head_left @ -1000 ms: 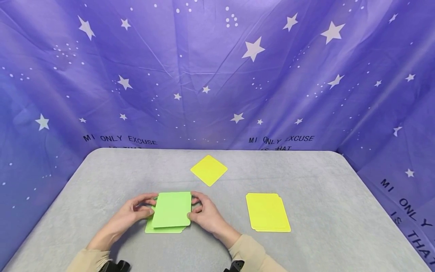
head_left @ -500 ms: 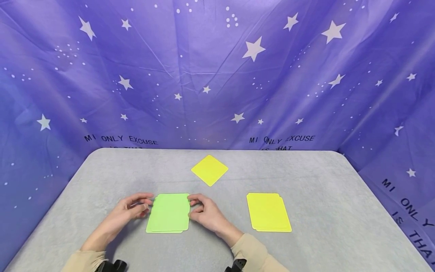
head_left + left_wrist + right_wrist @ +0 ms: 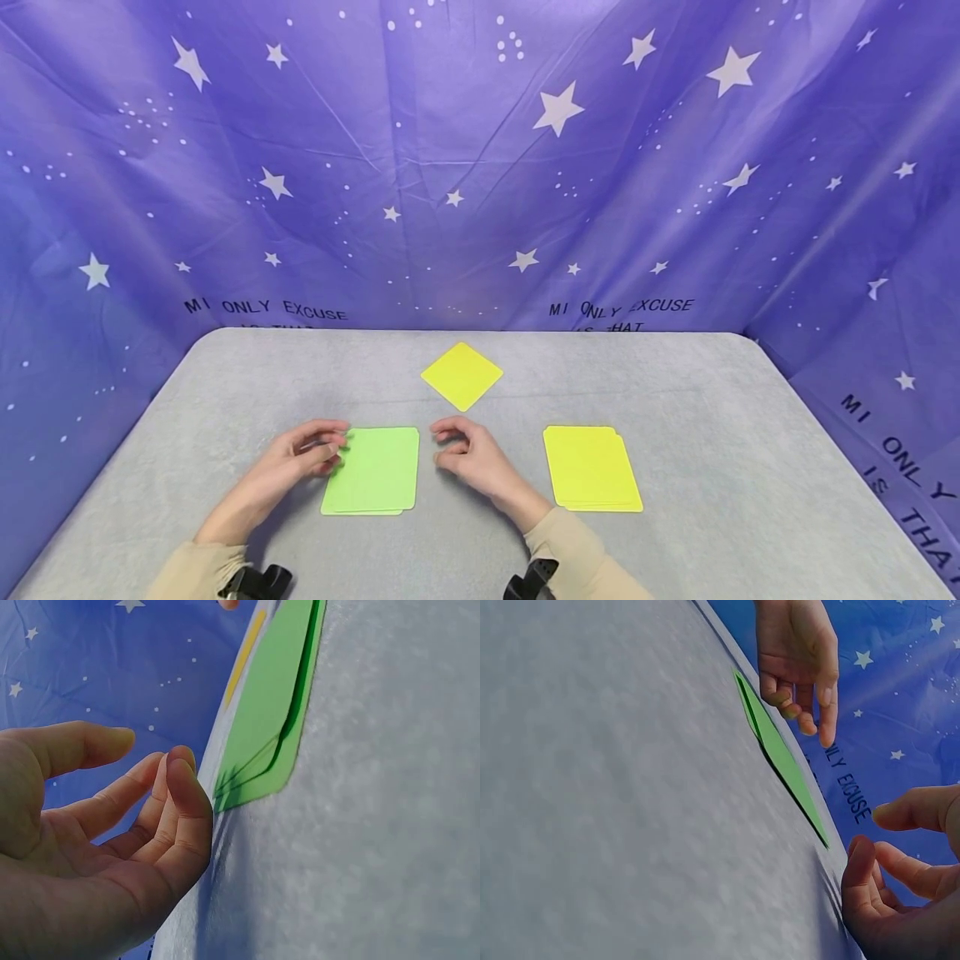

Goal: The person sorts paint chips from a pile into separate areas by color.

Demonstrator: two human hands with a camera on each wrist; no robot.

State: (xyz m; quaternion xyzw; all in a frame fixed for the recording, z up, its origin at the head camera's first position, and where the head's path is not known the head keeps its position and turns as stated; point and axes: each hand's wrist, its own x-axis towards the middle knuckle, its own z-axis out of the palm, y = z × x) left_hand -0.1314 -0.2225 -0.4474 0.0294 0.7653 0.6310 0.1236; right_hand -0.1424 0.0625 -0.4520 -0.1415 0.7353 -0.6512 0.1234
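Observation:
Green square cards lie in a slightly uneven stack at the left front of the table; the top one sits a little askew on those below. My left hand hovers at the stack's left edge, fingers loosely bent and holding nothing. In the left wrist view that hand is apart from the green cards. My right hand is off the stack's right side, its thumb and fingers apart. The right wrist view shows the right hand with nothing in it, near the green cards.
A stack of yellow square cards lies on the right of the grey table. One yellow card rests turned like a diamond behind the middle. A purple star-patterned cloth hangs behind the table.
The top green card, held tilted between both hands a second ago, now lies flat on the stack. My right hand has let go and drawn away rightward; the left has released it too.

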